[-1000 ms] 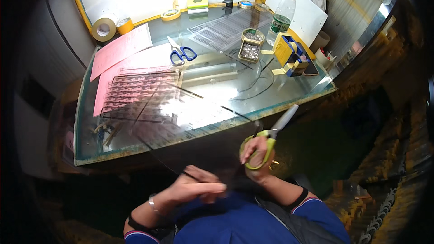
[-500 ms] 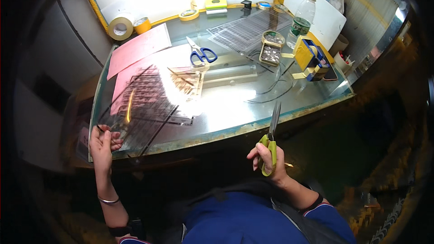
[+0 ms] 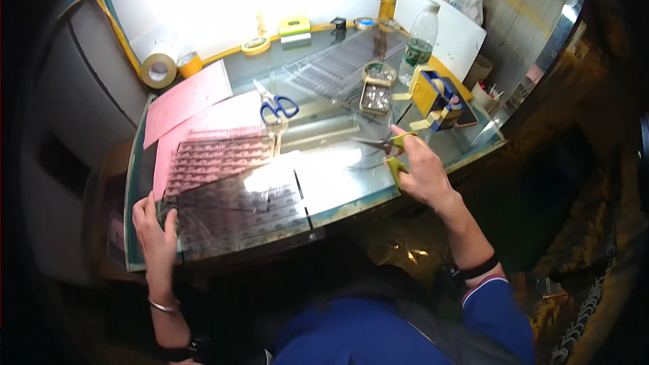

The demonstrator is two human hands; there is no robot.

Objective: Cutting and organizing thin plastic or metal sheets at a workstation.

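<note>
My left hand (image 3: 154, 233) has its thumb and fingers closed on the left end of a dark see-through film sheet (image 3: 226, 213). The film lies over the front left of a glass-topped table (image 3: 378, 192), with rows of printed marks showing through. My right hand (image 3: 427, 174) grips green-handled scissors (image 3: 396, 169) above the table's front right part. Their handles are spread, and the blades point left, apart from the film. Behind the film is a patterned sheet (image 3: 220, 159) lying over pink paper (image 3: 186, 98).
Blue-handled scissors (image 3: 278, 108) lie mid-table. Farther right are a tin of small metal pieces (image 3: 375, 98), a clear bottle (image 3: 422, 34) and a tape dispenser (image 3: 439, 98). Tape rolls (image 3: 159, 69) stand at the back left, a yellow-green box (image 3: 294, 26) at the back.
My right hand has moved up over the table, and the scissors have swung from pointing away to pointing left, with handles spread. The film now lies flatter across the table's front left.
</note>
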